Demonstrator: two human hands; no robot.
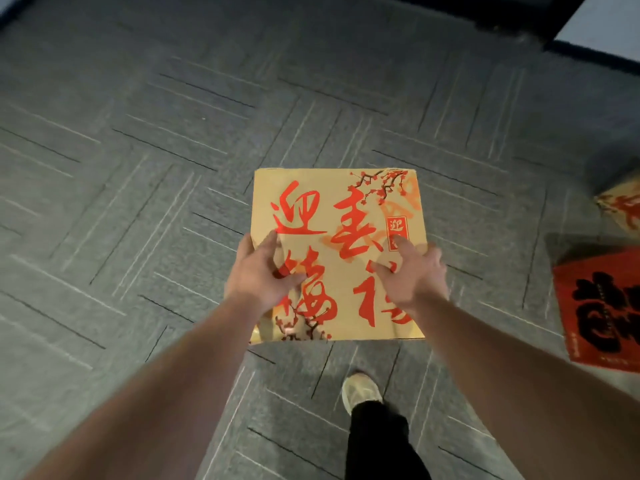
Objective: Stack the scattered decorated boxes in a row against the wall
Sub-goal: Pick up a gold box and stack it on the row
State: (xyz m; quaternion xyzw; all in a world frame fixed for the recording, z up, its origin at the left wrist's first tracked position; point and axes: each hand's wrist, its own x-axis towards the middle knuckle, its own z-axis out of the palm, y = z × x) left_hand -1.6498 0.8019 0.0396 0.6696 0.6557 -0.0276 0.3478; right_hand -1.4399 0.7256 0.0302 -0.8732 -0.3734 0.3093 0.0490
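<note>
Your left hand (265, 271) and right hand (412, 271) each grip the tan box (332, 216); red box (599, 313) lies right of it.

Black trousers (377, 441), seemingly beige shoe (360, 388).

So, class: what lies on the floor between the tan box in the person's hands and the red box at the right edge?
Nothing: the head view shows only bare grey carpet between the tan box and the red box.
</note>
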